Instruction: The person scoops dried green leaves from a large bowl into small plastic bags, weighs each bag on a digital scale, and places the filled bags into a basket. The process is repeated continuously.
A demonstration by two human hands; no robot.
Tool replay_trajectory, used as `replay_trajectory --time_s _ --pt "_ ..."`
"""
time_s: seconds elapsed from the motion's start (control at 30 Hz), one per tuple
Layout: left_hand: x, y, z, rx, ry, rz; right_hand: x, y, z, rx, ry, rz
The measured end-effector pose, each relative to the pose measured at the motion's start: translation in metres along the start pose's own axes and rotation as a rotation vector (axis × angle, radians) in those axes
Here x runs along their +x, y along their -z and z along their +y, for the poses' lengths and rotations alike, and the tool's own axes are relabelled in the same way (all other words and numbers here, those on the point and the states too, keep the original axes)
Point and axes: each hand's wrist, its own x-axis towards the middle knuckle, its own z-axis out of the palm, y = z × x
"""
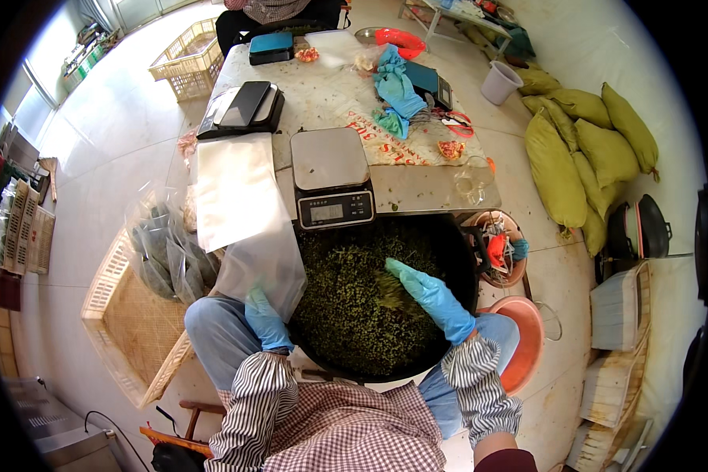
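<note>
My left hand (pixel 266 324), in a blue glove, grips the lower end of a translucent plastic bag (pixel 261 256); its fingers show only dimly through the film. Other flat bags (pixel 232 185) lie under a scale at the table's edge. My right hand (pixel 433 297), also gloved in blue, is stretched out with its fingers at the surface of a heap of small green grains like green peppercorns (pixel 354 315). They fill a wide black pan (pixel 466 236) between my knees. A digital scale (pixel 330 161) with a bare steel plate stands at the near table edge.
At left, a plastic crate (pixel 126 385) sits beside filled clear bags (pixel 169 248). An orange basin (pixel 527 346) and a pink bin (pixel 502 271) are right of the pan. Green sacks (pixel 558 173) line the right wall. A person (pixel 267 9) sits beyond the table (pixel 315 86).
</note>
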Motion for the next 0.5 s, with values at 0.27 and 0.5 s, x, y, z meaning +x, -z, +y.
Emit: replay_trajectory --time_s 0.27,0.5 --pt "0.002 -0.002 -0.005 0.063 -0.032 -0.034 0.116 0.031 0.103 -0.919 0.163 0.348" --pt "0.003 0.01 -0.009 0.138 -0.03 -0.018 0.079 -0.08 0.014 -0.829 0.296 0.034"
